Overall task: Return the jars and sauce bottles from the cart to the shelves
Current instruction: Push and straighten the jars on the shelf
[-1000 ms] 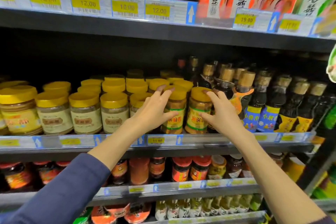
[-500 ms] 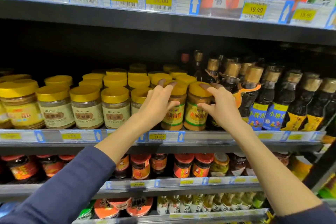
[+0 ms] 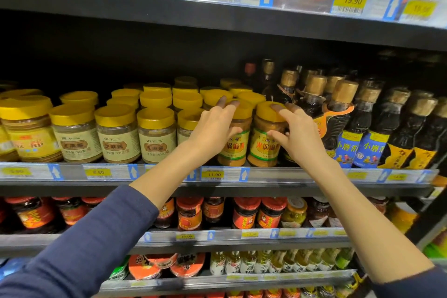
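The left jar (image 3: 233,150) and right jar (image 3: 262,152) stand upright side by side at the front of the shelf (image 3: 266,175). The left grip (image 3: 212,133) pinches the left one, the right grip (image 3: 298,139) the right one. Each jar lies just ahead of its own grip.

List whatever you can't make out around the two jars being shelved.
All in the head view:
- Label of the left jar: mostly covered by the left hand.
- Far side of the right jar: behind the right hand.
- The right-end price tags: blurred.
- The cart: outside the frame.
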The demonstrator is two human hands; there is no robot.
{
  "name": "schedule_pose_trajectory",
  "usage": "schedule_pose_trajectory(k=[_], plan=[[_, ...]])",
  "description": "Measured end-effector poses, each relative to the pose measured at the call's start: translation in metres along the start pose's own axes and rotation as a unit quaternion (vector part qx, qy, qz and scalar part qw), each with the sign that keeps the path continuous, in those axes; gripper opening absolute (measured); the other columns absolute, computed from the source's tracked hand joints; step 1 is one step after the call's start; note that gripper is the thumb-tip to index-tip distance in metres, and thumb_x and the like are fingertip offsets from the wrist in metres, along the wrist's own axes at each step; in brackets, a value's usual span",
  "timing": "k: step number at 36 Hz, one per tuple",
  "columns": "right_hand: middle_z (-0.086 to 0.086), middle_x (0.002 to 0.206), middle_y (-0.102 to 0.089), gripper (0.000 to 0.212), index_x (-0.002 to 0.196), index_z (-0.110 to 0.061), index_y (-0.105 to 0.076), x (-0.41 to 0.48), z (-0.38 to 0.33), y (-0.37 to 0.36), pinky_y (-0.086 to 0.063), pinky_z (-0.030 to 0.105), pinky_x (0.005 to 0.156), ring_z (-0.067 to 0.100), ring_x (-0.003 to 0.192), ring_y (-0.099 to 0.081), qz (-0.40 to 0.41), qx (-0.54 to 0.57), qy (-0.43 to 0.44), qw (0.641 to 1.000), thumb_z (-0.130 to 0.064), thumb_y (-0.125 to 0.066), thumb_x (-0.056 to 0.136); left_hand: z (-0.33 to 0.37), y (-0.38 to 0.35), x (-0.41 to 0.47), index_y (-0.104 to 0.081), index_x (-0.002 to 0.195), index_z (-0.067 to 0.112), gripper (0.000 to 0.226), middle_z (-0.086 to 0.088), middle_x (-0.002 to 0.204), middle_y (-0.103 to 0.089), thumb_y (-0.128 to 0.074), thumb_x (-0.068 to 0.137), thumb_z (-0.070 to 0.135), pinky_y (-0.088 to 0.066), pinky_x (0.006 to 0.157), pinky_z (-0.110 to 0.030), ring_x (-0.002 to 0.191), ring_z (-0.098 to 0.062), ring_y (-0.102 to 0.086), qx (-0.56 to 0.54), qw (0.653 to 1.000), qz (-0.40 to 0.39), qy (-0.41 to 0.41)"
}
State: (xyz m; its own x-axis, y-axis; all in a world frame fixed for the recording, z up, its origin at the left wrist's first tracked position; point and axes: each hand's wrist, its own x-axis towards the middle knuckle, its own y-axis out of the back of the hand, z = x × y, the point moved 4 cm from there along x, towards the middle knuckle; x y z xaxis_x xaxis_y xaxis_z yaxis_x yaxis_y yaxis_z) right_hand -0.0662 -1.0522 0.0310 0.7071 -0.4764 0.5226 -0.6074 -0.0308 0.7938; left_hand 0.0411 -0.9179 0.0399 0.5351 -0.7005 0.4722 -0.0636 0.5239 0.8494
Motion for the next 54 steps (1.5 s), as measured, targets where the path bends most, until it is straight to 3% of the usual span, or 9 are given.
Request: schedule_pose_trajectory(k=[12, 20, 23, 29, 37, 43, 46, 50, 54], plan=[[0.017, 0.145, -0.035, 0.064, 0.143, -0.019, -0.033, -0.007, -0.008, 0.005, -0.042, 0.047, 0.097, 0.04, 0.12, -0.047, -0.014, -0.05, 0.0, 0.999, -0.029, -0.063, 0.087, 0.0, 0.001, -0.006, -0.018, 0.148, 0.019, 0.067, -0.013, 0.157, -0.01, -0.054, 0.093, 0.028, -0.044, 0.097, -0.039, 0.119, -0.032, -0.054, 0.005, 1.0, -0.004, -0.027], [0.011, 0.146, -0.033, 0.066, 0.141, -0.019, -0.031, -0.034, -0.012, 0.004, -0.047, 0.036, 0.069, 0.035, 0.1, -0.059, 0.042, -0.1, -0.021, 0.994, -0.041, -0.06, 0.086, -0.028, 0.0, -0.026, -0.029, 0.144, 0.019, 0.065, -0.009, 0.148, -0.032, -0.061, 0.088, 0.016, -0.047, 0.098, -0.046, 0.123, -0.028, -0.05, -0.085, 0.991, 0.012, -0.104], [0.009, 0.152, -0.024, 0.068, 0.143, -0.022, -0.029, -0.043, -0.017, -0.001, -0.046, 0.038, 0.072, 0.037, 0.102, -0.058, 0.04, -0.092, -0.043, 0.994, -0.039, -0.061, 0.086, -0.034, -0.001, -0.028, -0.031, 0.143, 0.017, 0.064, -0.008, 0.139, -0.041, -0.06, 0.087, 0.007, -0.048, 0.096, -0.046, 0.116, -0.021, -0.054, -0.093, 0.989, 0.014, -0.118], [0.007, 0.153, -0.023, 0.07, 0.144, -0.022, -0.028, -0.052, -0.027, -0.005, -0.048, 0.042, 0.081, 0.032, 0.118, -0.051, 0.04, -0.082, -0.059, 0.994, -0.037, -0.063, 0.085, -0.032, -0.004, -0.028, -0.028, 0.144, 0.014, 0.066, -0.01, 0.14, -0.039, -0.058, 0.087, 0.002, -0.048, 0.098, -0.041, 0.125, -0.025, -0.047, -0.107, 0.986, 0.028, -0.128], [0.008, 0.135, -0.044, 0.063, 0.137, -0.016, -0.042, -0.062, -0.057, -0.019, -0.049, 0.039, 0.076, 0.028, 0.118, -0.049, 0.063, -0.03, 0.013, 0.997, -0.03, -0.067, 0.081, -0.046, 0.02, -0.046, -0.04, 0.139, 0.009, 0.062, -0.014, 0.142, -0.04, -0.065, 0.082, 0.001, -0.052, 0.093, -0.04, 0.113, -0.023, -0.059, -0.129, 0.975, 0.066, -0.169], [0.01, 0.138, -0.045, 0.058, 0.137, -0.015, -0.044, -0.07, -0.095, -0.05, -0.05, 0.041, 0.084, 0.029, 0.123, -0.047, 0.012, -0.002, 0.077, 0.997, -0.035, -0.063, 0.086, -0.079, 0.041, -0.083, -0.048, 0.133, 0.005, 0.052, -0.014, 0.141, -0.045, -0.066, 0.083, 0.006, -0.052, 0.091, -0.041, 0.101, -0.027, -0.065, -0.058, 0.98, 0.056, -0.18], [0.016, 0.141, -0.044, 0.057, 0.137, -0.013, -0.044, -0.08, -0.111, -0.067, -0.049, 0.046, 0.093, 0.033, 0.127, -0.045, -0.025, 0.005, 0.108, 0.994, -0.037, -0.06, 0.087, -0.097, 0.043, -0.103, -0.049, 0.134, 0.007, 0.049, -0.011, 0.143, -0.044, -0.063, 0.087, 0.013, -0.055, 0.077, -0.035, 0.086, -0.02, -0.068, -0.008, 0.985, 0.041, -0.166], [0.021, 0.137, -0.049, 0.059, 0.132, -0.008, -0.051, -0.09, -0.127, -0.084, -0.046, 0.048, 0.096, 0.037, 0.122, -0.051, -0.045, -0.033, 0.161, 0.985, -0.043, -0.054, 0.084, -0.122, 0.037, -0.124, -0.048, 0.135, 0.007, 0.049, -0.012, 0.144, -0.043, -0.055, 0.091, 0.029, -0.051, 0.088, -0.035, 0.121, -0.027, -0.055, 0.096, 0.982, 0.033, -0.157], [0.019, 0.145, -0.039, 0.066, 0.136, -0.007, -0.046, -0.09, -0.135, -0.091, -0.04, 0.051, 0.103, 0.035, 0.131, -0.042, -0.049, -0.063, 0.19, 0.979, -0.048, -0.048, 0.084, -0.138, 0.03, -0.132, -0.041, 0.139, 0.005, 0.06, -0.015, 0.146, -0.038, -0.034, 0.093, 0.045, -0.035, 0.107, -0.041, 0.133, -0.028, -0.042, 0.167, 0.977, -0.011, -0.13]])
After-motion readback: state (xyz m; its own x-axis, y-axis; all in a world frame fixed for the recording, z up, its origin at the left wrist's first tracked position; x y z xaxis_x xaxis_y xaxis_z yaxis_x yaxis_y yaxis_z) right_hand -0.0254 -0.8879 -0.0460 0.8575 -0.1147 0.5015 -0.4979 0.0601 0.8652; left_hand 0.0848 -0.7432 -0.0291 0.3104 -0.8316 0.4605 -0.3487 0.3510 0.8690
